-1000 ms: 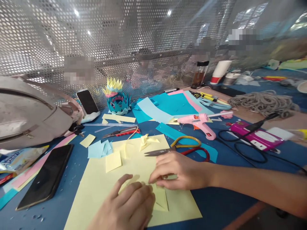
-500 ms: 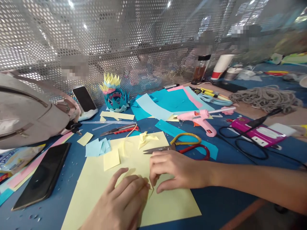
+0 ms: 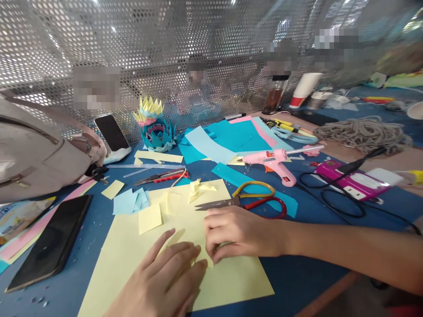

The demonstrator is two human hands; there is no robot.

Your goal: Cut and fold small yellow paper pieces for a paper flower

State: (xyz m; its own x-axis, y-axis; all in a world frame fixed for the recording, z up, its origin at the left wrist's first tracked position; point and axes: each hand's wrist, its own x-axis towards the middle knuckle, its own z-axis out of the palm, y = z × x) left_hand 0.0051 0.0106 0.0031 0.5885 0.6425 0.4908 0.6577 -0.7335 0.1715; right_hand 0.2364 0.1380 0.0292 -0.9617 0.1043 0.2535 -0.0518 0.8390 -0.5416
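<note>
Now both hands close in on one small folded piece of yellow paper (image 3: 209, 260), which sits between the fingertips over the large yellow sheet (image 3: 241, 277). Left hand (image 3: 165, 273) comes in from the near edge, index finger raised, other fingers bent toward the piece. Right hand (image 3: 234, 233) reaches across the sheet's right edge, thumb and fingers curled at the piece's right side.

Room to move? Just behind the right knuckles lie the scissors (image 3: 231, 202), blades over the sheet's far end, so it's tight there. Out left, yellow paper spreads beyond the left hand, then blue tabletop (image 3: 92, 237) as far as the black phone (image 3: 49, 242). The sheet's near right corner pokes out below the right forearm, blue table beside it.

And the grip: I can't tell whether either hand pinches the piece or merely presses it. The left thumb is hidden, and so is most of the folded paper. The sheet's near left corner is cut off, as is the bag (image 3: 33, 149) at the left, and everything behind the perforated screen (image 3: 148, 53) is a blur.
</note>
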